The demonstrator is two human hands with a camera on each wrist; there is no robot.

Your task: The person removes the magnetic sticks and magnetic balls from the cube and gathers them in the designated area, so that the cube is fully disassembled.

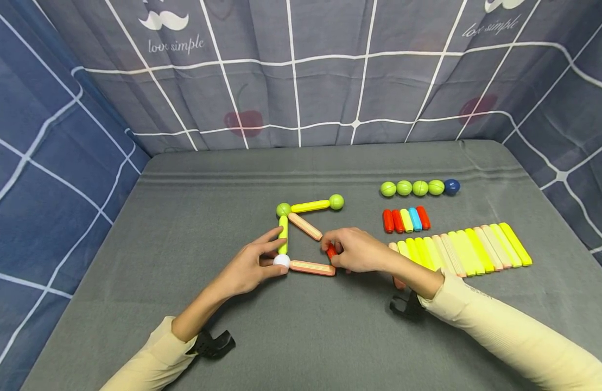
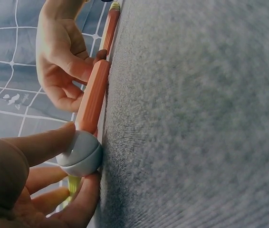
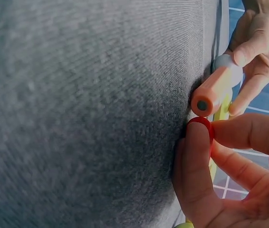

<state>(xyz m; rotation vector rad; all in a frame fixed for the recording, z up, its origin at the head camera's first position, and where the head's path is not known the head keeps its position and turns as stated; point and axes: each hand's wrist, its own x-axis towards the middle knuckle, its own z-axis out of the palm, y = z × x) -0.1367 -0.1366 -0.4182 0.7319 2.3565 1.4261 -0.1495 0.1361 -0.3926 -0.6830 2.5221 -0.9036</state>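
Observation:
My left hand (image 1: 247,266) pinches a white ball (image 1: 281,263) between thumb and fingers, with other fingers by a yellow-green rod (image 1: 284,239). That rod runs up to a green ball (image 1: 283,209), where a yellow rod (image 1: 310,206) leads to another green ball (image 1: 336,202). A peach rod (image 1: 305,226) slants down from the corner ball. From the white ball an orange-pink rod (image 1: 312,267) extends rightward, its dark end face showing in the right wrist view. My right hand (image 1: 359,250) pinches a short red rod (image 1: 331,251) near the free ends of the two pinkish rods.
At the back right several green balls (image 1: 420,188) and a dark blue ball (image 1: 451,187) form a row. Below it lie short red, yellow and blue rods (image 1: 406,220). Many long yellow and peach rods (image 1: 467,250) lie side by side near the right forearm. Patterned cloth surrounds the grey table (image 1: 208,201).

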